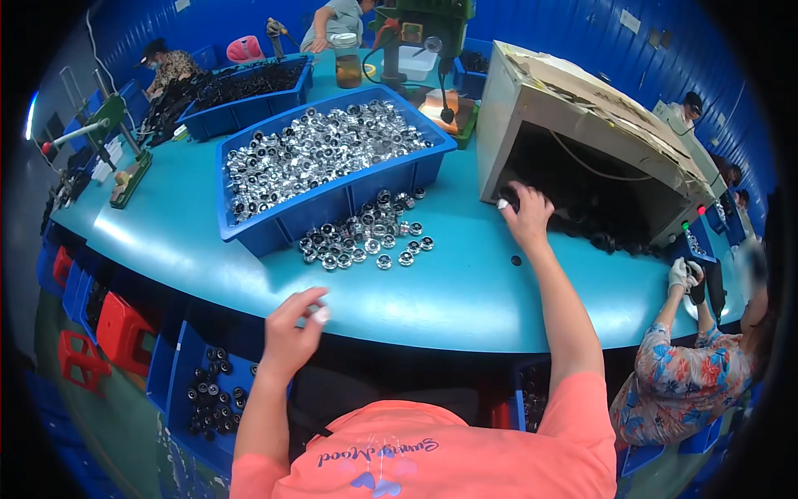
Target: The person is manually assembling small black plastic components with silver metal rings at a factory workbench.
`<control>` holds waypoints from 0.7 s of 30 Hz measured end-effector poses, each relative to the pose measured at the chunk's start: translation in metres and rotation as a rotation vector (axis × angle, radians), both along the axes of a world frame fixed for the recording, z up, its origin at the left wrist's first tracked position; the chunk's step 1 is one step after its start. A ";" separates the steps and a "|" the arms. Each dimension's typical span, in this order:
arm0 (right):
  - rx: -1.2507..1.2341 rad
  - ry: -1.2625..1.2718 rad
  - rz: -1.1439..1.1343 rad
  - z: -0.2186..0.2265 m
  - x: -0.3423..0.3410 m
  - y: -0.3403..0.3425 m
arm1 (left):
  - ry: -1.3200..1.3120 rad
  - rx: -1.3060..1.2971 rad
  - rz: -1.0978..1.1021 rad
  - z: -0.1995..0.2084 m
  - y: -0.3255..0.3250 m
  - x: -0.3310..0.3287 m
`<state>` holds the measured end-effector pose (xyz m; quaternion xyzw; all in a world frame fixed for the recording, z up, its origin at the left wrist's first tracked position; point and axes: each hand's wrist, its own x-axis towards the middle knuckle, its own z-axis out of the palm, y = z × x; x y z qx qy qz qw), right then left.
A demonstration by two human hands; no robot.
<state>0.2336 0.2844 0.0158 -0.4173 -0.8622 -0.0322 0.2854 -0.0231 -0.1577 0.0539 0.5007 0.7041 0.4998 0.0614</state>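
My left hand [293, 331] is raised over the table's front edge, fingers apart, with nothing seen in it. A white covering wraps one of its fingertips. My right hand [528, 218] reaches to the left side of an open-fronted box [497, 133], its fingers spread beside dark pieces. Whether a fingertip touches one is unclear. Small black parts [611, 243] lie along the box's opening; its dark inside hides the rest. Left of my right hand, shiny silver-and-black round parts [371, 246] are heaped on the table. Behind them a blue bin [332, 198] is filled with similar parts.
One black piece [516, 260] lies alone on the blue-green table [449, 291]. A green press [424, 33] stands behind the bin, a smaller one [131, 179] at far left. A gloved co-worker [677, 374] sits at right. Blue bins and red stools [123, 333] stand below left.
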 end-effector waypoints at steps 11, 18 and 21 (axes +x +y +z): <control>-0.312 0.318 0.750 0.046 -0.068 -0.171 | -1.315 0.180 -0.652 -0.027 0.158 0.030; -0.767 0.273 0.542 0.034 -0.081 -0.120 | -1.451 0.312 -0.718 -0.047 0.149 0.004; -0.572 0.071 0.517 0.034 -0.082 -0.128 | -1.479 0.340 -0.738 -0.047 0.148 0.001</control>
